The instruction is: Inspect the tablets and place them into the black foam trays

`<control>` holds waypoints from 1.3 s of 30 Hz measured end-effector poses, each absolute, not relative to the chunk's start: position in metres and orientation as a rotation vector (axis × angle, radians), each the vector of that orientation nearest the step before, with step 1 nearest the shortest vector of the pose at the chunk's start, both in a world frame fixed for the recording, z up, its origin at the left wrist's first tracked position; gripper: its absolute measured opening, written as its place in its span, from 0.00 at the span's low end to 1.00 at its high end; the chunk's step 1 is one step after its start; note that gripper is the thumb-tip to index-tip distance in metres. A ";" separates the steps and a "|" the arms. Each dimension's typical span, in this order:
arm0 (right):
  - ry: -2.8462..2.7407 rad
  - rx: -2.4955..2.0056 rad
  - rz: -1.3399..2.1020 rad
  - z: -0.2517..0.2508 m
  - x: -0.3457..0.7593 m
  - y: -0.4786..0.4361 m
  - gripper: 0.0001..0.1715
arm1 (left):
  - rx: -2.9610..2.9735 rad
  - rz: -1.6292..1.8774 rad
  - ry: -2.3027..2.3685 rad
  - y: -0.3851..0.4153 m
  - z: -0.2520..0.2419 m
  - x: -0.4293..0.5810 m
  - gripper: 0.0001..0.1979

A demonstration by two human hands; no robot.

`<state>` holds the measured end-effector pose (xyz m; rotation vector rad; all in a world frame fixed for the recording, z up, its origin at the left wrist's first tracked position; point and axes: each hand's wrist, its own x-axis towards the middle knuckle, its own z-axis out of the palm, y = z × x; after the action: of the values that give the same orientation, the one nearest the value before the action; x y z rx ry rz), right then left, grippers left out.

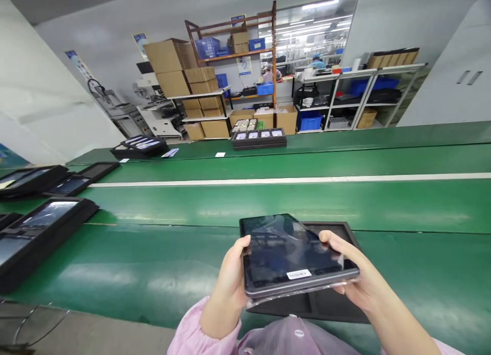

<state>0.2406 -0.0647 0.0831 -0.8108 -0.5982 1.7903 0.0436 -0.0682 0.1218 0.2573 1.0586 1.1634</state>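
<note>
A dark tablet [280, 250] with a glossy screen is held up in front of me, slightly tilted. It carries a white barcode label near its lower edge, and clear film sticks out below it. My left hand [233, 273] grips its left side, thumb on the screen's edge. Around the right side my right hand [353, 268] is closed, with the thumb resting over the screen. Beneath the tablet, a black tray [337, 304] lies on the green work surface, partly hidden by the tablet and my hands.
Black trays with tablets [42, 222] stand at the left of the green bench [153, 263]. Across a white strip [192, 182], a stacked tray of small items [259, 138] sits at the far edge. Behind are shelves with cardboard boxes [169, 81] and blue bins [310, 120].
</note>
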 end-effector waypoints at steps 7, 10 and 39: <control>-0.679 -0.854 1.795 0.053 0.258 -0.060 0.17 | 0.400 1.244 1.116 -0.071 0.120 0.050 0.09; -0.694 -0.835 1.858 0.045 0.261 -0.057 0.16 | 0.504 1.268 1.095 -0.072 0.118 0.049 0.11; -0.760 -0.723 1.805 0.019 0.227 -0.045 0.27 | 1.716 0.901 1.175 -0.087 0.117 0.061 0.14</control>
<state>0.2269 -0.0453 0.0188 -0.7233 -0.7601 1.8054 0.0606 -0.0872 0.1167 1.7155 1.1752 0.9013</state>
